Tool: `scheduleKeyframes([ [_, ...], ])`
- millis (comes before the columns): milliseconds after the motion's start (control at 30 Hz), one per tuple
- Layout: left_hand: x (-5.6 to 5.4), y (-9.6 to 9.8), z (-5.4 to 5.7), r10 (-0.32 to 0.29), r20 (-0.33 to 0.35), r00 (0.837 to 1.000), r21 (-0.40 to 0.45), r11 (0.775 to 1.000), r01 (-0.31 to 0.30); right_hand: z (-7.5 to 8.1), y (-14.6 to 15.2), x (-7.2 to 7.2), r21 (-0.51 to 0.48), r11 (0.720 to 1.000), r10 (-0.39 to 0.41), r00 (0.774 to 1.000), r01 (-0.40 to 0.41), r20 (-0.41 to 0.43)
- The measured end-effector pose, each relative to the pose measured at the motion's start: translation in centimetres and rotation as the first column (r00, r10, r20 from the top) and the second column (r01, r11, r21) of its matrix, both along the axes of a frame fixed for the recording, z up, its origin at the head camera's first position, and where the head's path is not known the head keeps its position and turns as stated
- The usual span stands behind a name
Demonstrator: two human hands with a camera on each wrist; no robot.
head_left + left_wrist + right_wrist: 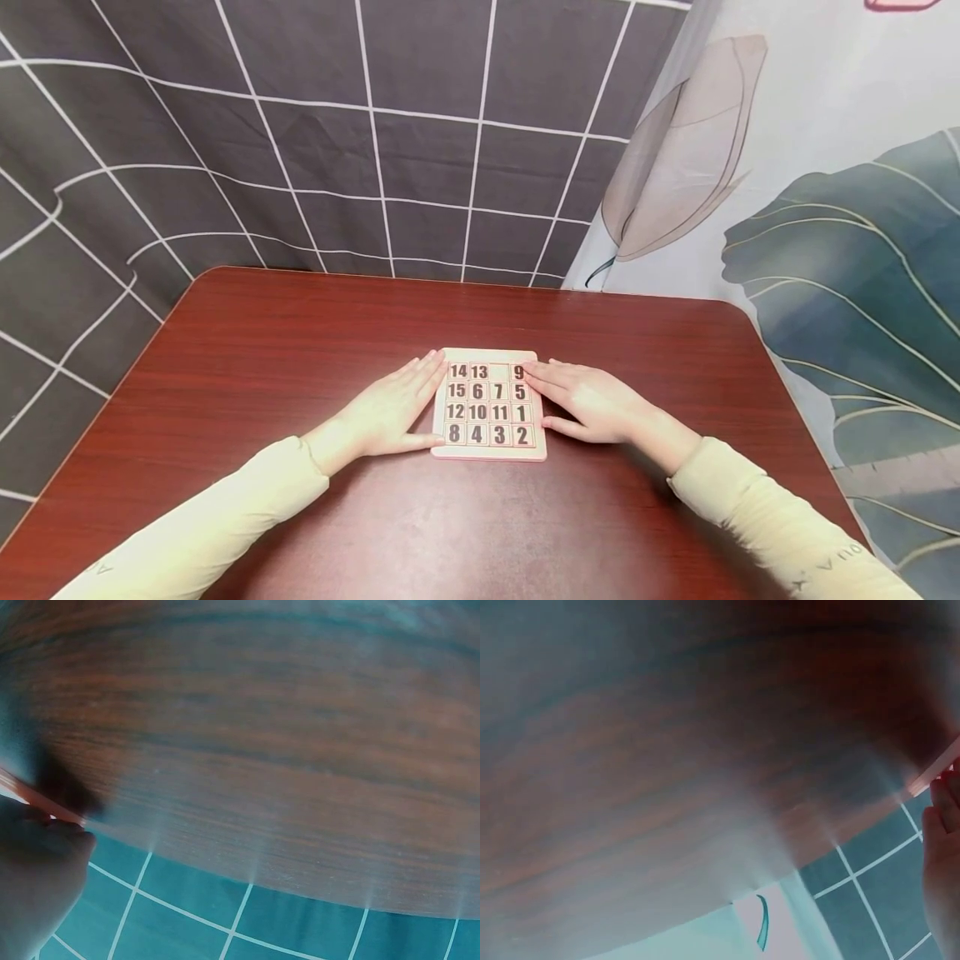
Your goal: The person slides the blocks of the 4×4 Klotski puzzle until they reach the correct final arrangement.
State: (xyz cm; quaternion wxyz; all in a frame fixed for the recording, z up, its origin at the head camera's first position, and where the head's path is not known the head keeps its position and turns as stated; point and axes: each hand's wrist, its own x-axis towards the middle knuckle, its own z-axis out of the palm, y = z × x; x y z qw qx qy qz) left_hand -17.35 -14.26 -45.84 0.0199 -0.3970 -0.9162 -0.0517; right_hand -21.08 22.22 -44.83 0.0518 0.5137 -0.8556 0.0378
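Observation:
A number slide puzzle (pixel 489 452) lies flat on the table, its pale frame holding rows of numbered tiles. In its top row a gap shows between tiles 13 and 9. My left hand (pixel 386 412) rests along the puzzle's left edge, fingers straight and thumb at the lower left corner. On the opposite side, my right hand (pixel 596 404) touches the right edge with extended fingers, the thumb lower down. In the left wrist view, part of the left hand (pixel 37 881) appears beside the puzzle's edge. The right wrist view catches the right hand (pixel 943 859) at its border.
The reddish-brown wooden table (pixel 315 325) has rounded far corners. Behind it hangs a dark curtain (pixel 427 158) with a white grid. A pale curtain (pixel 810 92) with large leaf prints hangs at the right.

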Motion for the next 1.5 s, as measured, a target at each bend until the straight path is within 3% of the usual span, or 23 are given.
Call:
scheduleKeyframes([
  [233,0.1,-0.1,0.0,0.007,0.003,1.0,-0.003,1.0,-0.007,-0.3,-1.3,-0.2,-0.035,0.999,0.034,0.999,-0.034,-0.012],
  [700,0.0,-0.1,0.0,0.012,0.026,1.0,0.0,1.0,-0.012,0.0,-3.0,-0.4,-0.037,0.999,0.041,0.997,-0.039,0.065],
  [1167,0.2,0.0,0.1,0.012,0.029,1.0,-0.002,1.0,-0.012,0.0,-0.5,1.9,-0.021,0.997,0.072,0.997,-0.072,-0.013],
  [1333,0.1,0.0,0.1,0.007,0.022,1.0,-0.008,1.0,-0.007,-0.4,-0.2,1.8,-0.035,0.995,0.095,0.994,-0.097,-0.056],
  [1500,-0.1,0.0,0.0,0.004,-0.001,1.0,-0.02,1.0,-0.004,-0.2,-0.5,0.9,-0.015,0.998,0.067,0.995,-0.068,-0.07],
])
